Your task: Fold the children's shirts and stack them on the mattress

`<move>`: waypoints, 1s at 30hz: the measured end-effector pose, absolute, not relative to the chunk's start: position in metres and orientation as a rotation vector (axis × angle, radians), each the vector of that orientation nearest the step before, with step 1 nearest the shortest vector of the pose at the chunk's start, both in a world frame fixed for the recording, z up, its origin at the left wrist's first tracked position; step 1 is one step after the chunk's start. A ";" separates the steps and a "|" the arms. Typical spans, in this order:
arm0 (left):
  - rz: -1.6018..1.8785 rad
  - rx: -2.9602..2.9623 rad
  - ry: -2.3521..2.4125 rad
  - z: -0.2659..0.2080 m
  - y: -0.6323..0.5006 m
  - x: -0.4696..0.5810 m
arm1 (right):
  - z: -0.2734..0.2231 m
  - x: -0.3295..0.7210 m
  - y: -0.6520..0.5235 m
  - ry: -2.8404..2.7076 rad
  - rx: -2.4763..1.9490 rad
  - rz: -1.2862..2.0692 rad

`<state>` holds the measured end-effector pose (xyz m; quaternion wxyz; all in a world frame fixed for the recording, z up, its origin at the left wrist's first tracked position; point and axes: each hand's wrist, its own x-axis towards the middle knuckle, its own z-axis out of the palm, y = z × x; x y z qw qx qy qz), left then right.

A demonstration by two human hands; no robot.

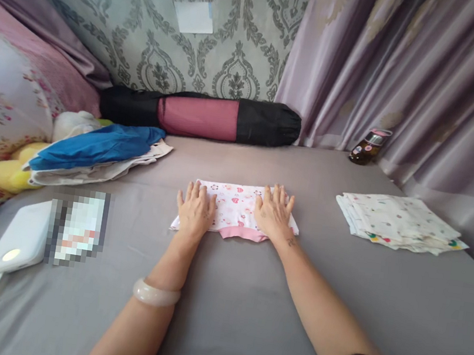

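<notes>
A small white garment (235, 204) with pink and red prints and a pink neckband lies folded on the grey bed sheet (235, 308). My left hand (195, 210) rests flat on its left end, fingers stretched out and pointing away from me. On the right end my right hand (274, 211) lies flat too, fingers spread. Both palms press on the cloth without gripping it. The neckband shows between my wrists, on the side nearer to me. Parts of the garment under my hands are hidden.
Folded white patterned cloths (402, 223) lie at the right, below a dark bottle (370, 147). A rolled mat in a bag (199, 115) lines the wall. Blue and pale clothes (99, 148) lie left, above a blurred-out object (80, 228), a white power bank (21, 237) and cables.
</notes>
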<state>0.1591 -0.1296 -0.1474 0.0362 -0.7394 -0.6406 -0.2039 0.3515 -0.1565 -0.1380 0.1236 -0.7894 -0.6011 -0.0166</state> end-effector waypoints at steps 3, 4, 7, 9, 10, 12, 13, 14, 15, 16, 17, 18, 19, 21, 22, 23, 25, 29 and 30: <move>-0.538 -2.277 -2.060 -0.149 -0.128 0.159 | -0.139 0.354 -0.155 -1.730 -2.354 0.053; -0.495 -2.294 -2.089 -0.149 -0.128 0.159 | -0.140 0.354 -0.155 -1.728 -2.363 0.086; -0.416 -2.329 -2.134 -0.149 -0.126 0.160 | -0.142 0.355 -0.153 -1.723 -2.364 0.110; -0.404 -2.337 -2.142 -0.149 -0.126 0.159 | -0.142 0.355 -0.153 -1.715 -2.357 0.104; -0.406 -2.339 -2.146 -0.148 -0.126 0.159 | -0.142 0.354 -0.153 -1.712 -2.353 0.106; -0.425 -2.347 -2.148 -0.147 -0.126 0.159 | -0.140 0.354 -0.154 -1.709 -2.336 0.127; -0.440 -2.352 -2.152 -0.147 -0.126 0.159 | -0.139 0.355 -0.155 -1.702 -2.322 0.146; -0.464 -2.354 -2.162 -0.146 -0.126 0.159 | -0.138 0.357 -0.155 -1.684 -2.308 0.170; -0.497 -2.353 -2.179 -0.146 -0.126 0.158 | -0.137 0.360 -0.154 -1.646 -2.297 0.196; -0.538 -2.347 -2.202 -0.145 -0.125 0.156 | -0.135 0.364 -0.153 -1.593 -2.283 0.225; -0.580 -2.338 -2.225 -0.145 -0.124 0.154 | -0.134 0.369 -0.152 -1.530 -2.261 0.258; -0.619 -2.322 -2.243 -0.144 -0.122 0.151 | -0.133 0.376 -0.151 -1.461 -2.232 0.299; -0.648 -2.298 -2.258 -0.143 -0.119 0.147 | -0.131 0.384 -0.149 -1.381 -2.195 0.362; -0.641 -2.252 -2.299 -0.141 -0.114 0.137 | -0.128 0.400 -0.147 -1.217 -2.118 0.521; -0.613 -2.243 -2.332 -0.139 -0.111 0.131 | -0.127 0.409 -0.147 -1.145 -2.093 0.603; -0.581 -2.249 -2.375 -0.136 -0.108 0.126 | -0.125 0.416 -0.147 -1.085 -2.077 0.678; -0.544 -2.291 -2.471 -0.131 -0.102 0.115 | -0.121 0.428 -0.147 -1.025 -2.066 0.793; -0.632 -2.304 -2.648 -0.124 -0.095 0.102 | -0.115 0.438 -0.148 -0.979 -2.108 0.917; -0.665 -2.308 -2.689 -0.123 -0.093 0.101 | -0.114 0.438 -0.147 -0.974 -2.134 0.923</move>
